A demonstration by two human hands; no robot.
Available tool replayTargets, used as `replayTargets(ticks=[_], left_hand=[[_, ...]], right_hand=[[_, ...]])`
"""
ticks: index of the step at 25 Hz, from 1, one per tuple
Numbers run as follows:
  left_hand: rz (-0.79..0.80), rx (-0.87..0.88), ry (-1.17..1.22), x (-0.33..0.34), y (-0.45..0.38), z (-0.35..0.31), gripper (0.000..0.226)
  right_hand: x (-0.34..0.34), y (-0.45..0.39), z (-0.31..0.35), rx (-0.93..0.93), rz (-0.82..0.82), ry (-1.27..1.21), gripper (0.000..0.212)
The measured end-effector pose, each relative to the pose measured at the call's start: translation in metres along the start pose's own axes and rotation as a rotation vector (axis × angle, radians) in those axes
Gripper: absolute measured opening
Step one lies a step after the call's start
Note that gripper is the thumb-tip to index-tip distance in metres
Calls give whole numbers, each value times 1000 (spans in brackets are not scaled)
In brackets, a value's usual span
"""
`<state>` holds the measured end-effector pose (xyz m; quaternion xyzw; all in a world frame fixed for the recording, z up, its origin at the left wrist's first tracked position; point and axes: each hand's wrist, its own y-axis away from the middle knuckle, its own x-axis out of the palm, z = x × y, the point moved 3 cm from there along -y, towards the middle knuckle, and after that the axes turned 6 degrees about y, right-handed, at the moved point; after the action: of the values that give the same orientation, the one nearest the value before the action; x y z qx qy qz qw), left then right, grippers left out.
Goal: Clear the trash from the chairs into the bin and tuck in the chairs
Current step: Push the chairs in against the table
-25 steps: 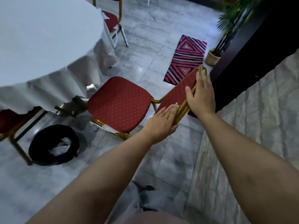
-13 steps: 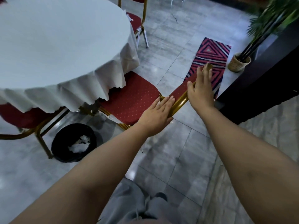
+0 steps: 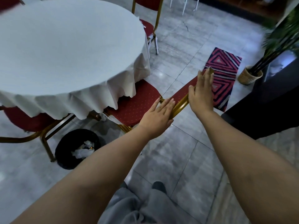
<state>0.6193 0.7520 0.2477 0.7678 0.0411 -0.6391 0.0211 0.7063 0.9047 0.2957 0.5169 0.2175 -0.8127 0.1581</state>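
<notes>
A red chair with a gold frame (image 3: 139, 104) stands with its seat partly under the white tablecloth of the round table (image 3: 64, 50). My left hand (image 3: 157, 118) lies flat on the lower end of the chair's backrest, fingers straight. My right hand (image 3: 201, 92) presses flat on the backrest's upper part, fingers together and extended. A black bin (image 3: 77, 147) with crumpled white paper inside sits on the floor at the left, below the table's edge.
Another red chair (image 3: 24, 122) is at the left, one more (image 3: 148, 25) behind the table. A patterned red rug (image 3: 223, 73), a potted plant in a basket (image 3: 249, 76) and a dark counter (image 3: 267, 107) stand to the right. My feet are below.
The chair has slid further under the table with both hands flat on its backrest; the cloth now covers more of the seat. I have stepped closer.
</notes>
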Motion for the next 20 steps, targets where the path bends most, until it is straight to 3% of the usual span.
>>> replayTargets(ticks=[8, 20], left_hand=[[-9, -171, -32, -6, -31, 19, 66], [-7, -265, -19, -3, -60, 22, 66]], right_hand=[[16, -51, 14, -105, 30, 35, 62], [27, -88, 5, -119, 44, 252, 70]])
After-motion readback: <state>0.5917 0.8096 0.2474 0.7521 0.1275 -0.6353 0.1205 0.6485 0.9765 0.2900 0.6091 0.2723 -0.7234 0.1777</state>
